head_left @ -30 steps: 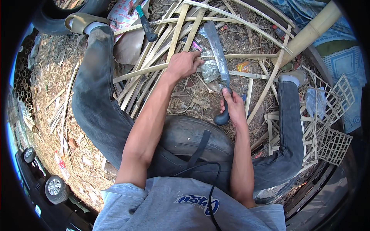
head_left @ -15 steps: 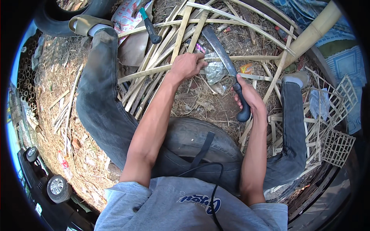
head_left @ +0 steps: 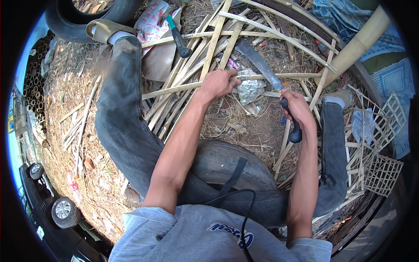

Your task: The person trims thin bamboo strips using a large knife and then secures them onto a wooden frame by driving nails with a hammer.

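My left hand [head_left: 219, 84] is closed around a long bamboo strip [head_left: 172, 90] that lies crosswise over other strips, its right end near a thick bamboo pole [head_left: 358, 46]. In my right hand [head_left: 299, 108] is a machete [head_left: 261, 64], gripped by its black handle. Its dark blade slants up and to the left, over the right part of the strip; whether it touches cannot be told. Several loose bamboo strips [head_left: 214, 41] are piled beyond my left hand. Below the blade lies crumpled silvery wrapping [head_left: 251, 89].
I sit astride a tire [head_left: 214, 157], another tire [head_left: 61, 26] at far left. A green-and-black-handled tool [head_left: 178, 37] rests near the pile. Woven bamboo lattice [head_left: 384, 174] stands at right, blue cloth [head_left: 390, 81] behind it. A vehicle wheel [head_left: 64, 212] shows lower left.
The view has shifted a little. My right hand has moved slightly to the right with the machete. My left hand keeps its hold on the strip.
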